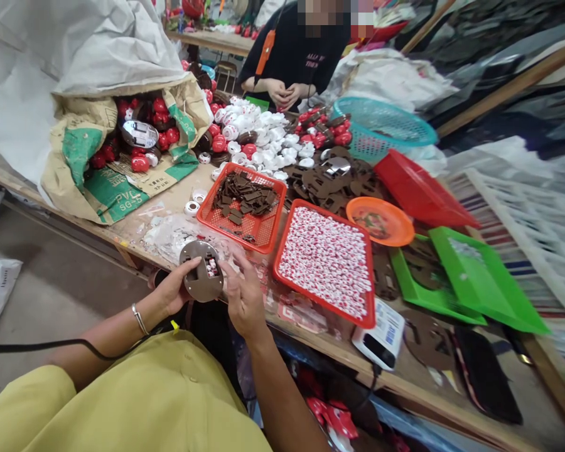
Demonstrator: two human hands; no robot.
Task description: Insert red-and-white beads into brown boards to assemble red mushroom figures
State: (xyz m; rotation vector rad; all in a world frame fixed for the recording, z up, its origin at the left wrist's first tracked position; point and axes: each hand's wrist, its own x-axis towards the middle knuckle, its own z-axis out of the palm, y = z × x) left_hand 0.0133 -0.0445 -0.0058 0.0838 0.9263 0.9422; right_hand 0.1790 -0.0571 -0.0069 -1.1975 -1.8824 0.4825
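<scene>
My left hand [172,290] grips a round brown plastic disc [201,270] by its left edge, just above the table's near edge. The disc has a cut-out window holding small red-and-white pieces. My right hand [243,295] is closed against the disc's right side, fingers pinched near the window; what they hold is too small to make out. A red tray [328,261] of small red-and-white pieces lies just right of my hands. A red basket [245,206] with flat brown parts sits just beyond them.
Further back lie piles of white rings [268,135], brown discs [332,179] and red parts, plus an open sack [122,157]. An orange bowl [380,221], green trays [475,276] and a teal basket [381,125] stand to the right. A person in black works opposite [296,56].
</scene>
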